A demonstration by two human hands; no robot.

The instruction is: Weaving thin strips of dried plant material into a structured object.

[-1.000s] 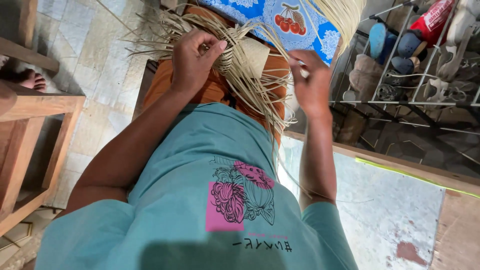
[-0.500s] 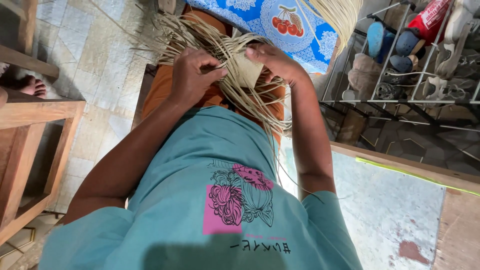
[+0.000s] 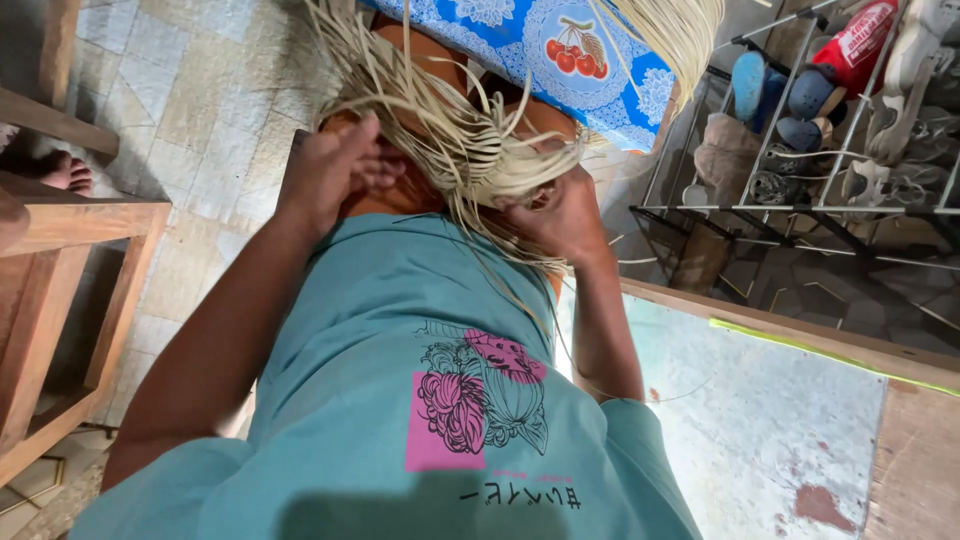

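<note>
keep right hand (image 3: 565,215) clenched on the pale straw half-woven bundle (image 3: 470,150) while the released left hand (image 3: 330,175) smooths loose strands.

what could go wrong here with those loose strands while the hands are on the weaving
The right hand grips the half-woven straw piece while the left hand looks open beside it, so the weave may loosen. Long loose strands splay out and could tangle or kink. Thin strands trailing toward the wooden table edge might snag.
</note>
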